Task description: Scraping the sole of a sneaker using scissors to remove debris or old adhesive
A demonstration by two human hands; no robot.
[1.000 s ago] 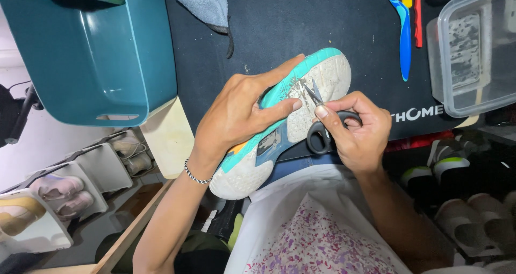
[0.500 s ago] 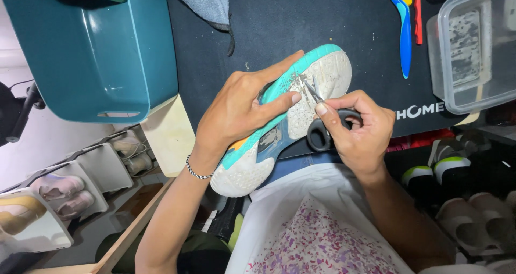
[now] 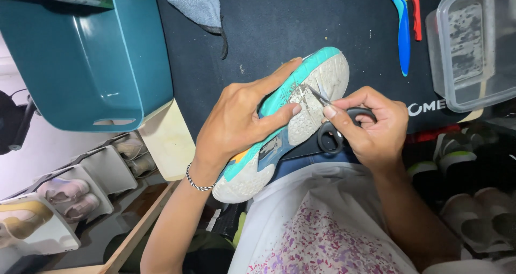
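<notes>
Black mat [image 3: 301, 21], hands half hiding sneaker [image 3: 301, 107], scissors [image 3: 336, 131]

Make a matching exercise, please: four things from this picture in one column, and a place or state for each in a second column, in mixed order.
1. shoe
2. scissors
3. teal bin
4. clear container

a. far right of the mat
b. in the right hand
c. far left
d. sole up, held by the left hand

Pairs: 1-d, 2-b, 3-c, 4-a
</notes>
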